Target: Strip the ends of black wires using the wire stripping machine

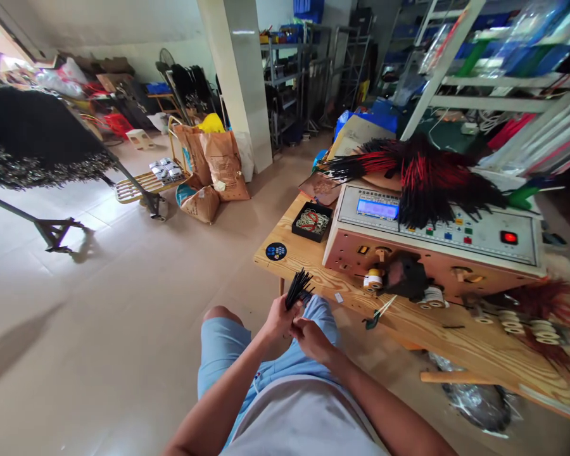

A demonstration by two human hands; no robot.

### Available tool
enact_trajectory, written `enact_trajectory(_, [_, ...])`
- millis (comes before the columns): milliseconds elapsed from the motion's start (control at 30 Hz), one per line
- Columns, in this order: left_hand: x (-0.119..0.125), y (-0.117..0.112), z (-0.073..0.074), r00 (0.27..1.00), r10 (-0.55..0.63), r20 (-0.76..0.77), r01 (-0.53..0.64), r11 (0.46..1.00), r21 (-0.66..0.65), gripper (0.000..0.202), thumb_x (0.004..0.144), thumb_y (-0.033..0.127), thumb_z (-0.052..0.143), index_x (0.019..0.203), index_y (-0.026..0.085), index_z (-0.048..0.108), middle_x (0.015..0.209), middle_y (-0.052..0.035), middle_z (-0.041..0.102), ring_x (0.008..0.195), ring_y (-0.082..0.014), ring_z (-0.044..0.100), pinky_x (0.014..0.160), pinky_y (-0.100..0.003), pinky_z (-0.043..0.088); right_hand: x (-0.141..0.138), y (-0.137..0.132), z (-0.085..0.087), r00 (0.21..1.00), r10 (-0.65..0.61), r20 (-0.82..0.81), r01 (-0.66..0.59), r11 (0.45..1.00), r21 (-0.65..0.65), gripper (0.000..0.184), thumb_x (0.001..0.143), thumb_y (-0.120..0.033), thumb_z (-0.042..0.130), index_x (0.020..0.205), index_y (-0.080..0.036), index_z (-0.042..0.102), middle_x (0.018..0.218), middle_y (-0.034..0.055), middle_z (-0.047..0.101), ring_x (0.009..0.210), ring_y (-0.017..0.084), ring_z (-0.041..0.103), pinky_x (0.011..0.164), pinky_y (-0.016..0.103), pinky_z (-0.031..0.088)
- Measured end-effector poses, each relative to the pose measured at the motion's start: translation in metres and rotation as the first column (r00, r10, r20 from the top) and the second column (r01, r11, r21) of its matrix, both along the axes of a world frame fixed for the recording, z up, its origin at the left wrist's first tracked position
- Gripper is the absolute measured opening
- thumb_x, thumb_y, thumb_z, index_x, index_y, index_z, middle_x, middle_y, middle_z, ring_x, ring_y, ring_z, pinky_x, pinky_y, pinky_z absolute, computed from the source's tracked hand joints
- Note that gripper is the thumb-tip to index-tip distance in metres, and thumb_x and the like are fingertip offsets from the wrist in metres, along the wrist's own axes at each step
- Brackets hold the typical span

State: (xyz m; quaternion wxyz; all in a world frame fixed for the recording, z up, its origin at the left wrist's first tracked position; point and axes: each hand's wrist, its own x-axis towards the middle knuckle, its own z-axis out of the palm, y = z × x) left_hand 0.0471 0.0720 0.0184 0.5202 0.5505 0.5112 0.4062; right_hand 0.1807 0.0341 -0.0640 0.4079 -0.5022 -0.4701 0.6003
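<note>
Above my lap, my left hand (280, 316) is closed around a bundle of black wires (298, 286), whose loose ends fan upward past the fingers. My right hand (312, 337) meets it from the right, thumb and fingers closed at the lower part of the bundle. What the right fingers pinch is hidden between the two hands. Just beyond them is the front edge of a wooden workbench (294, 256). On it stands a wire-processing machine (437, 247) with a lit blue display. A large pile of black and red wires (422, 171) lies on top of the machine.
A black tray (312, 221) of wire scraps sits left of the machine. Reddish wires (546, 301) lie at the bench's right. On the floor are brown sacks (224, 166) beside a trolley (135, 188). A wheeled rack (38, 139) hung with black cables stands at left, a pillar (240, 82) behind.
</note>
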Motion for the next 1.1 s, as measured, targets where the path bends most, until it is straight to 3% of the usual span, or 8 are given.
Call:
enact_trajectory(100, [-0.004,-0.007,-0.008,0.998,0.032,0.045,-0.030,0.999,-0.032,0.051,0.082,0.066,0.064,0.070,0.017,0.055,0.051,0.0035,0.047,0.046,-0.0087,0.039,0.045,-0.022,0.030,0.032,0.014,-0.002,0.999,-0.011,0.051,0.013,0.999,-0.052,0.014,0.066,-0.024,0.079,0.077,-0.020,0.070,0.058,-0.0017,0.059,0.055,0.015,0.050,0.051,0.025,0.035])
enact_trajectory(167, [-0.006,-0.011,-0.012,0.991,0.067,0.115,-0.057,0.994,-0.089,0.051,0.082,0.067,0.063,0.071,0.019,0.052,0.049,0.0057,0.044,0.042,-0.0074,0.037,0.043,-0.022,0.029,0.058,0.029,0.001,0.985,-0.170,-0.005,0.168,0.978,-0.126,0.031,0.066,-0.032,0.082,0.092,-0.020,0.070,0.062,-0.0022,0.061,0.054,0.015,0.052,0.047,0.024,0.037])
enact_trajectory(267, [-0.010,-0.016,-0.016,0.972,0.134,0.192,-0.098,0.978,-0.186,0.050,0.082,0.068,0.064,0.077,0.020,0.050,0.050,0.0069,0.046,0.039,-0.0073,0.039,0.041,-0.020,0.030,0.093,0.054,0.011,0.886,-0.381,-0.264,0.340,0.921,-0.189,0.051,0.065,-0.040,0.087,0.108,-0.021,0.066,0.076,-0.0006,0.067,0.061,0.014,0.059,0.051,0.022,0.044])
enact_trajectory(367, [-0.013,-0.017,-0.019,0.954,0.185,0.238,-0.123,0.960,-0.252,0.050,0.080,0.067,0.067,0.079,0.021,0.049,0.052,0.0076,0.047,0.039,-0.0072,0.040,0.039,-0.020,0.033,0.110,0.072,0.026,0.743,-0.447,-0.497,0.394,0.894,-0.215,0.053,0.064,-0.039,0.090,0.109,-0.023,0.066,0.081,-0.0006,0.068,0.065,0.012,0.060,0.055,0.021,0.047])
enact_trajectory(533, [-0.015,-0.014,-0.017,0.935,0.196,0.297,-0.117,0.958,-0.263,0.050,0.078,0.067,0.069,0.077,0.021,0.049,0.051,0.0104,0.040,0.039,-0.0052,0.034,0.039,-0.019,0.031,0.104,0.084,0.042,0.631,-0.506,-0.588,0.481,0.850,-0.214,0.047,0.064,-0.038,0.091,0.103,-0.023,0.069,0.077,-0.0016,0.067,0.063,0.010,0.058,0.053,0.020,0.045])
enact_trajectory(867, [-0.024,-0.009,-0.021,0.941,0.130,0.314,-0.064,0.975,-0.211,0.047,0.081,0.064,0.068,0.084,0.018,0.055,0.051,0.0103,0.039,0.040,-0.0058,0.035,0.040,-0.019,0.031,0.088,0.104,0.044,0.572,-0.580,-0.580,0.605,0.776,-0.180,0.052,0.072,-0.061,0.080,0.100,-0.019,0.070,0.072,-0.0010,0.065,0.057,0.011,0.057,0.048,0.022,0.044])
enact_trajectory(1000, [-0.020,-0.012,-0.018,0.940,0.141,0.312,-0.077,0.975,-0.208,0.047,0.079,0.063,0.070,0.078,0.020,0.052,0.051,0.0096,0.041,0.040,-0.0061,0.036,0.039,-0.019,0.031,0.072,0.111,0.041,0.597,-0.609,-0.522,0.615,0.765,-0.190,0.053,0.072,-0.066,0.077,0.093,-0.018,0.070,0.068,-0.0010,0.063,0.053,0.010,0.054,0.045,0.021,0.042])
enact_trajectory(1100, [-0.015,-0.012,-0.013,0.950,0.150,0.273,-0.098,0.976,-0.194,0.049,0.078,0.065,0.071,0.074,0.020,0.050,0.051,0.0084,0.042,0.040,-0.0062,0.036,0.039,-0.019,0.029,0.052,0.110,0.035,0.689,-0.578,-0.437,0.564,0.807,-0.176,0.056,0.069,-0.069,0.077,0.088,-0.017,0.069,0.065,-0.0003,0.063,0.051,0.011,0.053,0.042,0.020,0.040])
